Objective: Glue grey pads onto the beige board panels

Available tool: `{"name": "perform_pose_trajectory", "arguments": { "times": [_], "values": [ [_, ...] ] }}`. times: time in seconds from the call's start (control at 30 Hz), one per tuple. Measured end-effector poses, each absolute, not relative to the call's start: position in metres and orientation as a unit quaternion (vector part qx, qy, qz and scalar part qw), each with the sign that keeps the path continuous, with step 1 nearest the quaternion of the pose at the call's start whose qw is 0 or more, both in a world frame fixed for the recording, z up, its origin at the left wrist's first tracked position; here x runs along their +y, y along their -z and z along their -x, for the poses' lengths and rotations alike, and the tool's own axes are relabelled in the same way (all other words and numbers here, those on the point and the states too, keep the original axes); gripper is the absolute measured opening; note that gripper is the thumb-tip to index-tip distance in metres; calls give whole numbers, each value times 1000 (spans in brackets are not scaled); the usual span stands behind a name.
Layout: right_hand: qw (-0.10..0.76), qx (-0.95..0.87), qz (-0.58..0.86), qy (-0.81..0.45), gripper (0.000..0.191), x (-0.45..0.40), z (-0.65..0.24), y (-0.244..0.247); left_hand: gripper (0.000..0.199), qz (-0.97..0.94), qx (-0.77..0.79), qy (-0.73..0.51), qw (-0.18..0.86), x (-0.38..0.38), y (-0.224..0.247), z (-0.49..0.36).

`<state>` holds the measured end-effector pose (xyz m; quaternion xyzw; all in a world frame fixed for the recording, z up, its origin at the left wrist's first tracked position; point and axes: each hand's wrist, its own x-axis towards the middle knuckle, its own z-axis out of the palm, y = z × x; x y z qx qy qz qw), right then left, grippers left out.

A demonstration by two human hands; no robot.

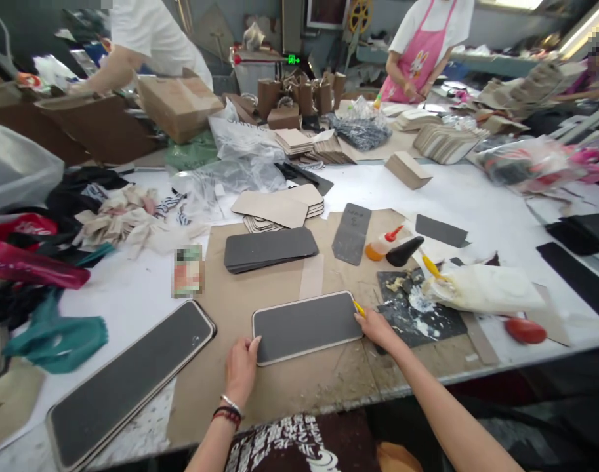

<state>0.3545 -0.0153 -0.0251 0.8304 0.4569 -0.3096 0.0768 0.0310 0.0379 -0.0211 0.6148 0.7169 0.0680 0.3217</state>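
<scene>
1. The dark-grey, pale-bordered rectangular panel (304, 330) lies near-centre on the white bench (481, 213).
2. It is likely light and stiff; edges suit holding.
3. Left hand (241, 368) pinches its left edge; right hand (376, 328) pinches a slim yellow tool (359, 307).

A workshop at work — a person in a pink apron (411, 65) stands beyond a worktop (365, 196) strewn with stacked beige panels (274, 207), fabric scraps (124, 219), a smeared board (427, 328) and a squeeze bottle (376, 250).

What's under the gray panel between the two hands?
A pale rim shows along the edges of the gray panel, with brown cardboard around it. What lies beneath the panel's middle is covered; can't tell whether the rim is a separate piece.
</scene>
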Motion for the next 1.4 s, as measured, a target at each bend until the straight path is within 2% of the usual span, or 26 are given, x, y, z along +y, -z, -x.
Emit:
{"name": "perform_pose_trajectory", "arguments": {
  "times": [0.37, 0.43, 0.53, 0.6, 0.7, 0.8, 0.97, 1.13, 1.3, 1.4],
  "values": [
    [94, 424, -855, 282, 35, -17, -351, 7, 28, -627, 710, -75, 310, 39, 21, -27],
    [68, 403, -869, 279, 35, -17, -350, -2, 29, -642, 709, -67, 284, 37, 17, -25],
    [-27, 366, -865, 342, 27, -11, -334, -15, 32, -721, 664, -69, 183, 32, 14, -29],
    [-139, 319, -812, 468, 24, -1, -310, -17, 36, -788, 595, -93, 126, 30, 18, -37],
    [-300, 186, -663, 660, 19, 16, -270, -8, 43, -858, 493, -111, 93, 30, 34, -49],
    [-350, 67, -596, 719, 16, 27, -255, 8, 49, -878, 463, -88, 84, 30, 50, -55],
    [-402, -11, -610, 683, 21, 17, -298, 21, 52, -881, 461, -65, 79, 27, 58, -54],
    [-449, -69, -647, 612, 18, 6, -345, 24, 53, -879, 467, -51, 81, 27, 55, -55],
    [-444, -30, -706, 551, 18, 1, -358, 21, 54, -876, 468, -58, 102, 28, 57, -55],
    [-398, 45, -781, 480, 15, -6, -360, 15, 51, -859, 475, -104, 163, 29, 54, -52]
  ]
}}
